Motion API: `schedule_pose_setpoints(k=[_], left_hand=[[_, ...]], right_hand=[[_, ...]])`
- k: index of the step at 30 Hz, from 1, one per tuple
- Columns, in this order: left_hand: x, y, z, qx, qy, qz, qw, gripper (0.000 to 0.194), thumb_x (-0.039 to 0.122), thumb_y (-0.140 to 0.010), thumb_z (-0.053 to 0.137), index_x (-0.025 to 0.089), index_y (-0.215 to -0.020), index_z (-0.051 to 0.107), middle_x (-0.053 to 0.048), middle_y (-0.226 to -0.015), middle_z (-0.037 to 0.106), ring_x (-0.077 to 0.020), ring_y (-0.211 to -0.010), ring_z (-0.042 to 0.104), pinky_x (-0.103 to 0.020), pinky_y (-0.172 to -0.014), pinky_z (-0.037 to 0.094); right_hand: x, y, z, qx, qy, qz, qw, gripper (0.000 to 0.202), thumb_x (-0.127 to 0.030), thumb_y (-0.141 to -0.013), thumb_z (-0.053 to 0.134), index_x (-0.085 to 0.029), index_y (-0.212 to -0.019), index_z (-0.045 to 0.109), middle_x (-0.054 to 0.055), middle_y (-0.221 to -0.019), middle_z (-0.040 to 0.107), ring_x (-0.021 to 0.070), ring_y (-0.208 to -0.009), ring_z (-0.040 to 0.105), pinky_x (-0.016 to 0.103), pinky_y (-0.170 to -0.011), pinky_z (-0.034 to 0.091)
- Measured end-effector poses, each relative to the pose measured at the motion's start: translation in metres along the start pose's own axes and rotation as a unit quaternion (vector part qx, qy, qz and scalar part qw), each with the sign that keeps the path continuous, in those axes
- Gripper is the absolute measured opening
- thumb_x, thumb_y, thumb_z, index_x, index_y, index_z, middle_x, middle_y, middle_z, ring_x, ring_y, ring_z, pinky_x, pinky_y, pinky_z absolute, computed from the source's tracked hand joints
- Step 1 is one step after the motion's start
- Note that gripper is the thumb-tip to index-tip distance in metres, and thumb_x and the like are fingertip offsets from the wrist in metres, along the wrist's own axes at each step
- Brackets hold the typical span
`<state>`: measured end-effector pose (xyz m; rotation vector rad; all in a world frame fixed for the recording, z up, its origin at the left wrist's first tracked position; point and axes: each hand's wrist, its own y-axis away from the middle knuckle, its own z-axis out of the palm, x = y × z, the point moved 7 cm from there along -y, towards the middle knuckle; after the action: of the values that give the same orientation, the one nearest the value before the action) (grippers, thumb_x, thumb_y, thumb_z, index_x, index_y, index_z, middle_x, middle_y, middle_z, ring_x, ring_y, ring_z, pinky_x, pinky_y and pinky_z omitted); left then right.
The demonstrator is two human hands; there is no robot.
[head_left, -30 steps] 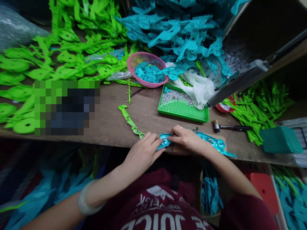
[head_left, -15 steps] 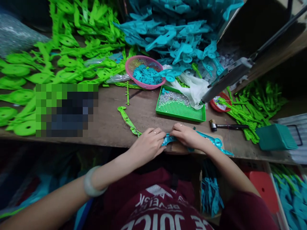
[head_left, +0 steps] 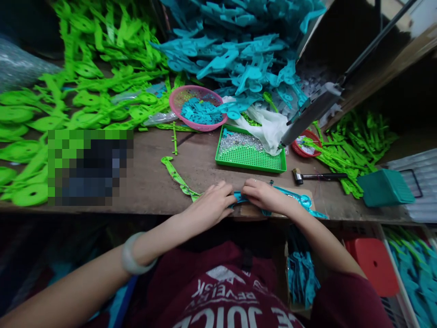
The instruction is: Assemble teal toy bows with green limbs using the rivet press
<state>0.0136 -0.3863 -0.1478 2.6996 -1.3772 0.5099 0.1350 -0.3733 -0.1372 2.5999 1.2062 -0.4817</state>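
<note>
Together, the left hand (head_left: pixel 215 200) and right hand (head_left: pixel 261 196) had their fingers bent closed around a slim, shiny blue plastic strip (head_left: pixel 241 197), which lay between them near the front edge of the brown table (head_left: pixel 146 157); their fingertips were partly hidden. Past the right hand showed a blue plastic piece (head_left: pixel 304 200) with a pointed tip; whether it joined the strip could not be told. A curved lime-green plastic piece (head_left: pixel 175 176) reached toward the left hand. Farther off stood a green perforated tray (head_left: pixel 251 167) of small silvery bits (head_left: pixel 239 142).
</note>
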Motion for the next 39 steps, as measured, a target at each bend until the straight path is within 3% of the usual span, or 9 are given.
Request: schedule_pose_setpoints(k=[6,11,16,25,34,39], left_hand=[[-0.003,-0.001,-0.004,0.022,0.034,0.006,0.999,0.011,0.024,-0.086,0.075,0.017,-0.088,0.067,-0.008,-0.105,0.061,-0.0251,-0.1,0.055,-0.038,-0.088,0.047],[0.002,-0.002,-0.002,0.015,0.005,0.056,0.998,0.01,0.021,-0.089,0.071,0.02,-0.082,0.065,-0.003,-0.086,0.065,-0.0232,-0.093,0.056,-0.036,-0.083,0.042],[0.006,0.0,-0.003,0.045,-0.039,0.052,0.997,0.011,0.016,-0.086,0.073,0.019,-0.089,0.064,-0.005,-0.088,0.065,-0.0255,-0.094,0.057,-0.036,-0.078,0.041],[0.011,0.008,0.005,0.056,-0.06,0.018,0.996,0.014,0.014,-0.096,0.057,0.017,-0.107,0.065,-0.008,-0.094,0.064,-0.0265,-0.096,0.056,-0.038,-0.08,0.045],[0.009,-0.005,0.001,-0.006,-0.084,-0.04,0.996,0.011,0.016,-0.093,0.062,0.016,-0.099,0.071,-0.01,-0.096,0.06,-0.0274,-0.095,0.055,-0.038,-0.076,0.045],[0.013,-0.009,-0.003,-0.006,-0.078,0.02,0.997,0.013,0.019,-0.095,0.062,0.015,-0.1,0.072,-0.01,-0.11,0.064,-0.0269,-0.104,0.055,-0.039,-0.082,0.044]], right_hand=[[-0.001,0.003,0.001,0.011,0.023,0.014,1.0,0.01,-0.018,-0.101,0.051,-0.018,-0.096,0.059,0.006,-0.092,0.057,0.0192,-0.087,0.051,0.028,-0.074,0.039],[0.003,0.0,0.005,0.027,0.035,0.038,0.998,0.011,-0.018,-0.101,0.049,-0.018,-0.095,0.058,0.007,-0.092,0.057,0.021,-0.086,0.049,0.03,-0.073,0.038],[0.005,0.0,0.005,0.048,0.038,0.055,0.997,0.013,-0.016,-0.101,0.046,-0.02,-0.094,0.057,0.007,-0.092,0.057,0.0213,-0.086,0.048,0.031,-0.074,0.039],[-0.001,0.004,0.016,0.101,0.076,0.135,0.983,0.019,-0.015,-0.101,0.045,-0.019,-0.087,0.058,0.009,-0.091,0.056,0.0231,-0.087,0.047,0.032,-0.072,0.037],[-0.002,0.016,0.016,0.129,0.049,0.101,0.985,0.021,-0.007,-0.098,0.046,-0.017,-0.093,0.064,0.008,-0.093,0.054,0.0212,-0.088,0.046,0.031,-0.073,0.039],[-0.003,0.016,0.015,0.137,0.042,0.056,0.988,0.024,-0.008,-0.1,0.043,-0.015,-0.095,0.065,0.009,-0.092,0.053,0.0207,-0.087,0.045,0.031,-0.075,0.04]])
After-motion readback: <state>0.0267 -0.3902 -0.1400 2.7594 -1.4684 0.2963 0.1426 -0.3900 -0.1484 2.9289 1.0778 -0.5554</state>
